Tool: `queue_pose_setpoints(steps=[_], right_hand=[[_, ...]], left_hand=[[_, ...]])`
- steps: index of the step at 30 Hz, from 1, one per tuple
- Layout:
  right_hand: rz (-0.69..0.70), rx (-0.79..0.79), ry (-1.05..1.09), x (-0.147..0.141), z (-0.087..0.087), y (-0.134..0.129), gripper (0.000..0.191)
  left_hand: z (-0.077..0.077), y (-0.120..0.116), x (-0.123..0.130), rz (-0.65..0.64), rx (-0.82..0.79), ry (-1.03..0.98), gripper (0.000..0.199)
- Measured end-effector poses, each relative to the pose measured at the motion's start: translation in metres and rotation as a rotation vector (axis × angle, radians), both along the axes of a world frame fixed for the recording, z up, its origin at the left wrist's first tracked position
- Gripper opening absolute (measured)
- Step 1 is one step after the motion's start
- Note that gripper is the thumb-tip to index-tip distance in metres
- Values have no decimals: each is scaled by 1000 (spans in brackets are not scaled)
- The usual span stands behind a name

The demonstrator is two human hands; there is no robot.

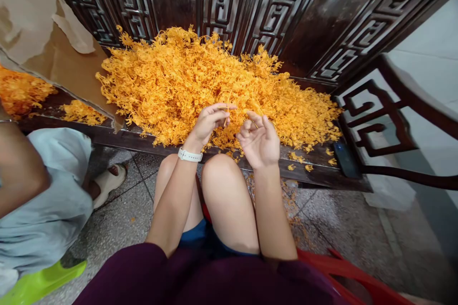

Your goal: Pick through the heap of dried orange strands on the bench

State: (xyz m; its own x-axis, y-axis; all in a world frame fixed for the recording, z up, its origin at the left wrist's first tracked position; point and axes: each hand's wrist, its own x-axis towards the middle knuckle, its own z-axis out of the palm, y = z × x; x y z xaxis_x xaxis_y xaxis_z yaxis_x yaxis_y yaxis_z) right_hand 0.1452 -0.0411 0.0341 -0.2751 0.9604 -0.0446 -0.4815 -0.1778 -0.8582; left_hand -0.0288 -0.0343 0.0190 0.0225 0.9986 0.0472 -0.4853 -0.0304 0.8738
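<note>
A big heap of small orange-yellow plastic sprigs [186, 71] with thin stems and claw-like tips lies on a dark wooden bench [103, 139]. My left hand [209, 123], with a white band on its wrist, pinches a thin orange sprig [226, 116] between thumb and fingers, just above the heap's front edge. To its right my right hand [260, 137] is turned palm up with curled fingers. A thin orange stem [255, 124] shows between its fingers; its other end is hidden. The two hands are a small gap apart.
Left of the heap leans a torn cardboard sheet [67, 64], with a darker orange pile [21, 90] behind it. A seated person's pale trousers [60, 190] show at left. A dark phone [346, 158] lies by the carved armrest [384, 119]. Loose sprigs [300, 158] dot the bench edge.
</note>
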Motion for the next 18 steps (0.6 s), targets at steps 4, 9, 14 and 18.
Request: queue_pose_setpoints(steps=[4, 9, 14, 18], right_hand=[[-175, -1, -99, -9, -7, 1, 40], [-270, 112, -273, -3, -13, 10, 36], [-231, 249, -316, -1, -16, 11, 25], [-206, 236, -208, -6, -18, 6, 24]], left_hand=[[0, -3, 2, -171, 66, 257, 20], [-6, -3, -2, -381, 185, 486, 18], [-10, -4, -1, -475, 197, 625, 5], [-6, -4, 3, -347, 166, 484, 30]])
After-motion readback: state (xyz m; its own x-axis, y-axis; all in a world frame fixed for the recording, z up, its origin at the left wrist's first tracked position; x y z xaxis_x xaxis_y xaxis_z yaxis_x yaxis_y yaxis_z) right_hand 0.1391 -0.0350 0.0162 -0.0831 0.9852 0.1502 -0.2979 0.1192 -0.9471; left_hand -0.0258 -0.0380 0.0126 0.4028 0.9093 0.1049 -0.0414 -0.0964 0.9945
